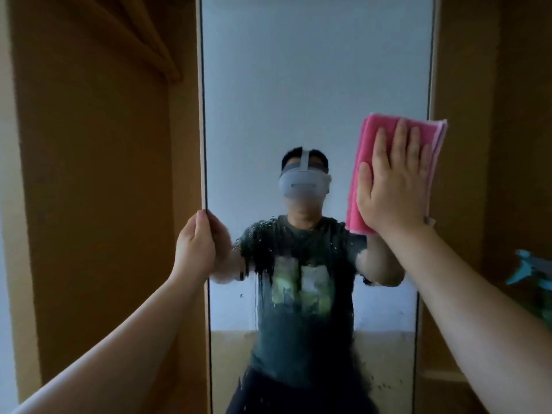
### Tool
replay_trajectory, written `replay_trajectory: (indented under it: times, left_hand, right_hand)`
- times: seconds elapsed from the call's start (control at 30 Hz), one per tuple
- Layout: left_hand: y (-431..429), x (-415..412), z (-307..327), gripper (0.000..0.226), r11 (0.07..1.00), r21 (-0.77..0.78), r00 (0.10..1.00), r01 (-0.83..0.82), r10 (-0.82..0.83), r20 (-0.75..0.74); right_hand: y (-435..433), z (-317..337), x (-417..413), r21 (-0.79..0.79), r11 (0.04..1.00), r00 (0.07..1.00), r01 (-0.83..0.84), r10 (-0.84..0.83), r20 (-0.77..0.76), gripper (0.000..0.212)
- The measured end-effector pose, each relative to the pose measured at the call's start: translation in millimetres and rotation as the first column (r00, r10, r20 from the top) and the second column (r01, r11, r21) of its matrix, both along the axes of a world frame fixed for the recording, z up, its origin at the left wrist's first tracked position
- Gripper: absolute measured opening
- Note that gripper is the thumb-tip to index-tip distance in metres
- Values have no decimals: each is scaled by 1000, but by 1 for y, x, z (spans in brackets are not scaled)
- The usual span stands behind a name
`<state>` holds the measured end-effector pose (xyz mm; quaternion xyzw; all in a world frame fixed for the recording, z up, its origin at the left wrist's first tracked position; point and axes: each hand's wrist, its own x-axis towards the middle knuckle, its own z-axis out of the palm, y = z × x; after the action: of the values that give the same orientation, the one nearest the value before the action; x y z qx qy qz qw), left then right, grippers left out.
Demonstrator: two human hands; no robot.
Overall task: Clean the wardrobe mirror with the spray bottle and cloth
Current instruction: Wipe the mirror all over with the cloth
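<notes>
Our L hand (195,249) curls round thin L edge of tall mirror (298,85), our R hand (394,186) flat, fingers straight, presses folded fuzzy pink cloth (367,150) on glass by R edge, wet drips (263,264) mid-pane, wide smooth glass above, teal spray bottle (531,270) blurred far R.

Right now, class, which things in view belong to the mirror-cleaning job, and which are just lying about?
Job: mirror, wet with spray; pink cloth, pressed by the right hand; left hand holding the mirror's edge; teal spray bottle, blurred, at right.
Just there: wardrobe panel; wooden shelf.
</notes>
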<state>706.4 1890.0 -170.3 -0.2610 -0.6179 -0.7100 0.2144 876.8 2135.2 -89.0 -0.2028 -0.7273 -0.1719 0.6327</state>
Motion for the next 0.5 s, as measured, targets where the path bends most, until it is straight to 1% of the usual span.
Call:
replay_trajectory:
  times: [0.1,0.2,0.27,0.37,0.5]
  left_hand:
    - [2,-6,-16,45,997,65,998,32,-28,-63]
    - [0,-13,-38,47,993,102,997,53,-47,-58]
    - [-1,-18,-50,45,996,84,998,43,-39,-52]
    - [4,-22,-62,44,995,81,995,61,-54,-89]
    - [12,-28,-69,36,996,62,994,59,-54,-90]
  right_hand:
    - [5,-2,2,17,999,999,33,-33,21,61]
    - [10,-5,3,50,997,997,53,-55,49,62]
    - [13,-4,4,61,996,996,66,-69,56,63]
    - [14,-5,6,76,995,996,64,-68,64,64]
    - [16,-14,10,111,992,992,65,-77,103,63]
